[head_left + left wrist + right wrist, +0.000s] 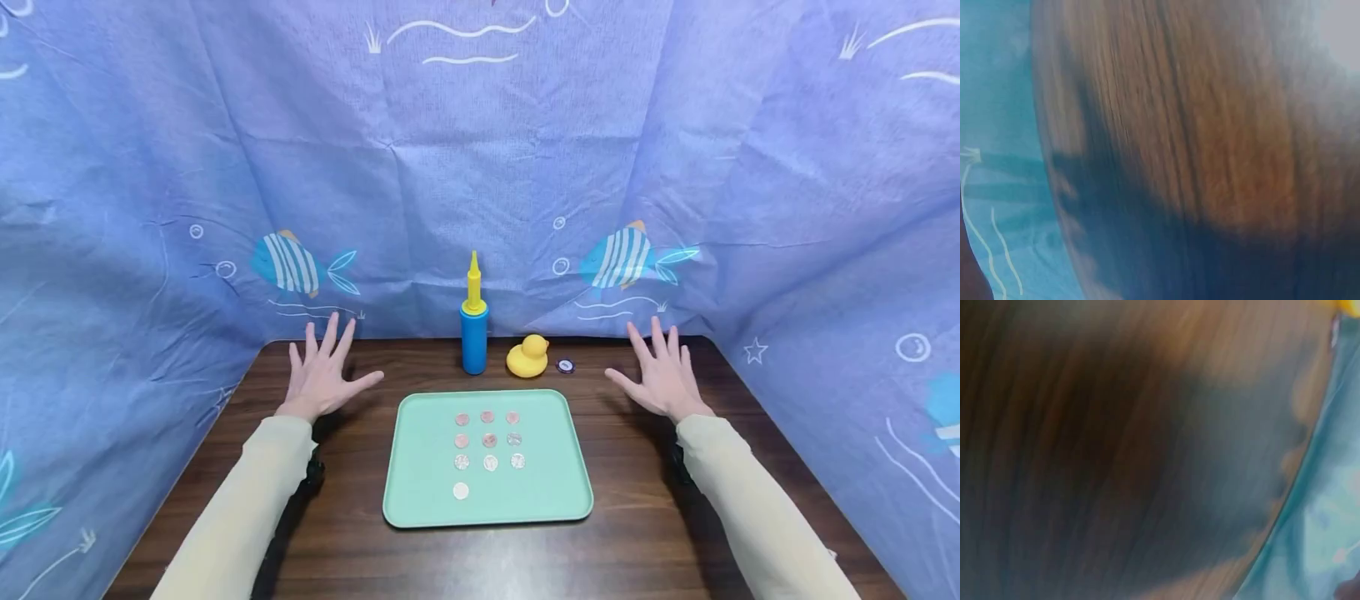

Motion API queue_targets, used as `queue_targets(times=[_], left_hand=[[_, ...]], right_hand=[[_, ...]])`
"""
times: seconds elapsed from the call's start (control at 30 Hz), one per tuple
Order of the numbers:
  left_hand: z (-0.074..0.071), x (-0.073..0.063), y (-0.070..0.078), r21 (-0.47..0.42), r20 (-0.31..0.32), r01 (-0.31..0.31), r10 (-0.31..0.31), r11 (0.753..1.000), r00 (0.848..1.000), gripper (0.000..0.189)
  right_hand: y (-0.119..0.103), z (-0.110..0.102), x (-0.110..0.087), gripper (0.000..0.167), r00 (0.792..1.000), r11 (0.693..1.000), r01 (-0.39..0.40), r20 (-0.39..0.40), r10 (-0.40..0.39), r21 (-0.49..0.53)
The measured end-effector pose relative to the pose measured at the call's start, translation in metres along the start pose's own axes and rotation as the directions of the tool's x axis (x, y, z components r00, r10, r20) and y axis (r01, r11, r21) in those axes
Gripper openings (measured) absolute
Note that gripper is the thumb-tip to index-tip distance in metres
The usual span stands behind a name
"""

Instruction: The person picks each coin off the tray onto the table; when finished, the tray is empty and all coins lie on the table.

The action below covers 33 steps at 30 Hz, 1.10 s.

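Observation:
Both hands are spread with straight fingers and hold nothing. My left hand (321, 379) is to the left of a mint-green tray (420, 508), its thumb pointing toward the tray's far left corner. On the other side, my right hand (663, 379) is held off the tray's right edge, thumb pointing inward. Several coins lie on the tray in rows; the upper ones are copper-coloured, like the coin (489, 440), and the lower ones silvery, like the coin (491, 462). One pale coin (461, 491) sits alone nearest the front. Each wrist view shows mostly tabletop and a hand's shadow.
Behind the tray stands a blue hand pump (474, 342) with a yellow nozzle. Beside it are a yellow rubber duck (528, 357) and a small dark round disc (566, 366). A blue fish-print cloth (480, 183) hangs behind and along both sides of the dark wooden table (480, 567).

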State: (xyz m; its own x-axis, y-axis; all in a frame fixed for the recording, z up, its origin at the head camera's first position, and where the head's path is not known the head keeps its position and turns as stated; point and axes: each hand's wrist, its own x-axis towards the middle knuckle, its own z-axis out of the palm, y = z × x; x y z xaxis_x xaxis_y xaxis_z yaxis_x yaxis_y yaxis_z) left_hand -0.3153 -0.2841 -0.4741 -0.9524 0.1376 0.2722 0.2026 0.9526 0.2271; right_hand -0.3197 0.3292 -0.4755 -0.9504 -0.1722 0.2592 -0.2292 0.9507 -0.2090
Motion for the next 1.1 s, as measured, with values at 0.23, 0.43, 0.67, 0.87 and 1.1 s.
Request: queue_targets(times=[0.23, 0.43, 0.67, 0.87, 1.1], left_hand=[[-0.006, -0.015, 0.016, -0.227, 0.15, -0.048, 0.084, 0.973, 0.985, 0.115], [-0.002, -0.036, 0.035, -0.429, 0.217, -0.109, 0.219, 0.897, 0.951, 0.106], [0.004, -0.052, 0.049, -0.547, 0.315, -0.098, 0.312, 0.832, 0.896, 0.096], [0.005, -0.058, 0.049, -0.539, 0.33, -0.107, 0.326, 0.835, 0.886, 0.089], [0.009, -0.064, 0.041, -0.541, 0.348, -0.122, 0.353, 0.832, 0.869, 0.092]], right_hand=[[-0.036, 0.007, 0.005, 0.085, 0.986, 0.963, 0.165, -0.007, -0.167, 0.211], [-0.083, 0.011, 0.008, 0.073, 0.925, 0.869, 0.359, -0.005, -0.38, 0.341], [-0.131, 0.017, 0.013, 0.056, 0.854, 0.831, 0.416, 0.157, -0.496, 0.369], [-0.154, 0.026, 0.018, 0.042, 0.789, 0.805, 0.431, 0.263, -0.556, 0.408], [-0.163, 0.037, 0.019, 0.027, 0.749, 0.774, 0.468, 0.273, -0.603, 0.426]])
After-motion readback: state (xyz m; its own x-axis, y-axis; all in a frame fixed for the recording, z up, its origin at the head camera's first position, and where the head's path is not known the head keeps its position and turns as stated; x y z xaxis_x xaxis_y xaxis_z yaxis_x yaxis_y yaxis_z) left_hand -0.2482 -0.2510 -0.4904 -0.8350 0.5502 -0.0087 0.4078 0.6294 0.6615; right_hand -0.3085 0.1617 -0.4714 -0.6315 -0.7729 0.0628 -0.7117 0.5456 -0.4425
